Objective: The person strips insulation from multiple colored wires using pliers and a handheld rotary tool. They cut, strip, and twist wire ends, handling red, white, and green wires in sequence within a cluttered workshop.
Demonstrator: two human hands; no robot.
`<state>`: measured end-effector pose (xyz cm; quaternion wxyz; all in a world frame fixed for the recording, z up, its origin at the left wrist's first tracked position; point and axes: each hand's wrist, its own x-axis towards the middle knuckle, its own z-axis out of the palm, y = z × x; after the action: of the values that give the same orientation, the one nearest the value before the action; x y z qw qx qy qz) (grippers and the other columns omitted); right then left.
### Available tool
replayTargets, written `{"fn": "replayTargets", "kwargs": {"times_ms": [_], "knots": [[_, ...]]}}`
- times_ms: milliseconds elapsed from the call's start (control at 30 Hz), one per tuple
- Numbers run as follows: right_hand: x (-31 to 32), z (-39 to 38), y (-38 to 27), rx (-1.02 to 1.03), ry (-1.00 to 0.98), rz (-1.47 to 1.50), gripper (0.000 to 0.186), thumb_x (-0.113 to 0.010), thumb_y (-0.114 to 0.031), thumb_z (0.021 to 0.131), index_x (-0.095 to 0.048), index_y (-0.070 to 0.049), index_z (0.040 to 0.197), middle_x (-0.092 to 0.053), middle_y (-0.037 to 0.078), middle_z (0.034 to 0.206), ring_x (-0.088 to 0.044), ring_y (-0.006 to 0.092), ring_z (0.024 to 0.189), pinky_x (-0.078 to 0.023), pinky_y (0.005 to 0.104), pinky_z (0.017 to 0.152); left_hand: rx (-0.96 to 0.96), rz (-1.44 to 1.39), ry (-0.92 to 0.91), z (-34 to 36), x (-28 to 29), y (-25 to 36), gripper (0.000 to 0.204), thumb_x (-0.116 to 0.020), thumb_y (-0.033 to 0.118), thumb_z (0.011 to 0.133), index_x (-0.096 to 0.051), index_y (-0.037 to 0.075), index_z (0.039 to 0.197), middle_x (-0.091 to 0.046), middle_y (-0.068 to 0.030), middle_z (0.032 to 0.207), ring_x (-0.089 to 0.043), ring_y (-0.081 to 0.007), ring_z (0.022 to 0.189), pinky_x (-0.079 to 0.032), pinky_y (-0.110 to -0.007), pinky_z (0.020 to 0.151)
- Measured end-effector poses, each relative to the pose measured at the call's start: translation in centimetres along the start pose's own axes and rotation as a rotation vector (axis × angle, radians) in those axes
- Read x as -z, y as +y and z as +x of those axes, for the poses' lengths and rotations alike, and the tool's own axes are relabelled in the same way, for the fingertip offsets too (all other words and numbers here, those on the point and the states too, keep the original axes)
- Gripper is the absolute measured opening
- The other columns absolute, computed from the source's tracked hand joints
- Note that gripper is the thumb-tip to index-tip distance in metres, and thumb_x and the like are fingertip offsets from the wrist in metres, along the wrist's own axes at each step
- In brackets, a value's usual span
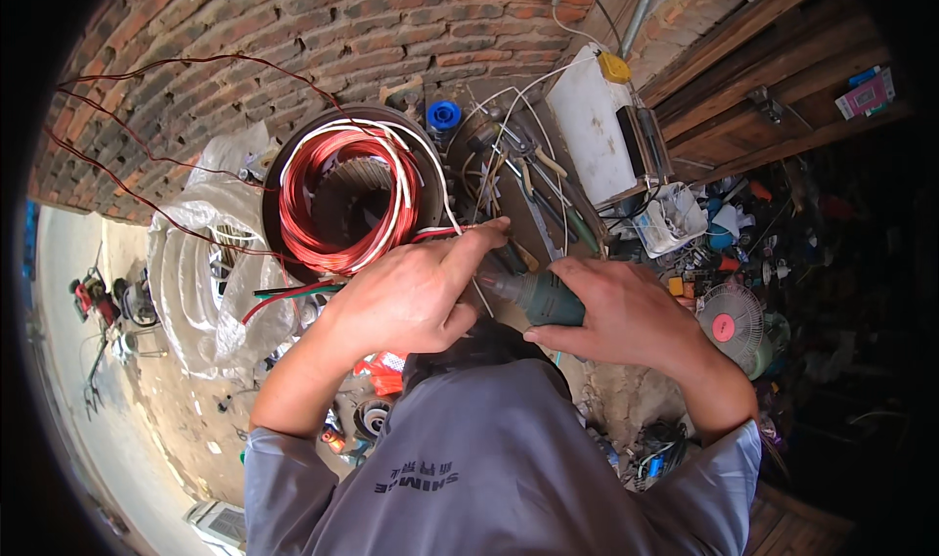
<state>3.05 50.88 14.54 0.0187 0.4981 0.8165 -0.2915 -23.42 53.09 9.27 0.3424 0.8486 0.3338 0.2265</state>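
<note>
Head view: right hand is wrapped round a chunky green tool; can't tell if left hand grips anything, shiny round wire coil at its 11 o'clock.

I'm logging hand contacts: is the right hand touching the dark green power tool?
Touching: the head view shows the right hand wrapped around the dark green power tool, with no gap between them.
</note>
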Motion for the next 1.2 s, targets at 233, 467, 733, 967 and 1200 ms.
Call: {"fn": "replayTargets", "kwargs": {"times_ms": [233,467,733,967,1200], "knots": [[-0.1,0.0,-0.1,-0.042,-0.009,0.055,0.067,-0.087,-0.048,0.082,-0.065,0.004,0.119,-0.072,0.023,0.107,-0.071,0.046,0.098,-0.057,0.0501,0.084,0.012,0.025,-0.002,-0.1,-0.1,-0.1,0.077,-0.065,0.004,0.075,-0.043,-0.001,0.148,-0.07,-0.0303,0.1,-0.071,-0.0477,0.081,-0.057,-0.056,0.072],[-0.1,-0.1,0.0,-0.02,0.001,0.073,0.066,-0.087,-0.047,0.081,-0.066,0.004,0.118,-0.072,0.023,0.106,-0.071,0.0463,0.096,-0.057,0.05,0.083,0.019,0.021,-0.001,-0.2,-0.1,-0.1,0.077,-0.066,0.005,0.075,-0.043,0.0,0.148,-0.071,-0.0298,0.1,-0.071,-0.0469,0.081,-0.058,-0.056,0.072],[-0.3,-0.3,0.3,-0.021,0.013,0.096,0.062,-0.088,-0.045,0.081,-0.065,0.002,0.116,-0.072,0.022,0.102,-0.071,0.0466,0.093,-0.057,0.0509,0.081,0.004,0.019,0.001,-0.2,-0.1,-0.2,0.076,-0.066,0.005,0.075,-0.044,0.0,0.147,-0.071,-0.029,0.096,-0.071,-0.0461,0.079,-0.058,-0.055,0.072],[-0.6,-0.8,0.6,-0.045,0.004,0.103,0.062,-0.087,-0.046,0.082,-0.065,0.0,0.117,-0.072,0.021,0.097,-0.071,0.0464,0.091,-0.057,0.0518,0.078,-0.011,0.016,-0.003,-0.2,-0.4,-0.5,0.073,-0.066,0.006,0.077,-0.044,-0.001,0.146,-0.069,-0.0272,0.086,-0.07,-0.0451,0.075,-0.057,-0.054,0.07],[-0.8,-1.1,1.0,-0.011,0.023,0.098,0.067,-0.087,-0.047,0.082,-0.065,0.0,0.123,-0.074,0.022,0.095,-0.072,0.0463,0.089,-0.057,0.0518,0.078,0.007,0.018,-0.015,-0.2,-0.3,-0.4,0.073,-0.066,0.006,0.077,-0.045,-0.001,0.147,-0.07,-0.027,0.087,-0.071,-0.045,0.076,-0.057,-0.055,0.071]]}}
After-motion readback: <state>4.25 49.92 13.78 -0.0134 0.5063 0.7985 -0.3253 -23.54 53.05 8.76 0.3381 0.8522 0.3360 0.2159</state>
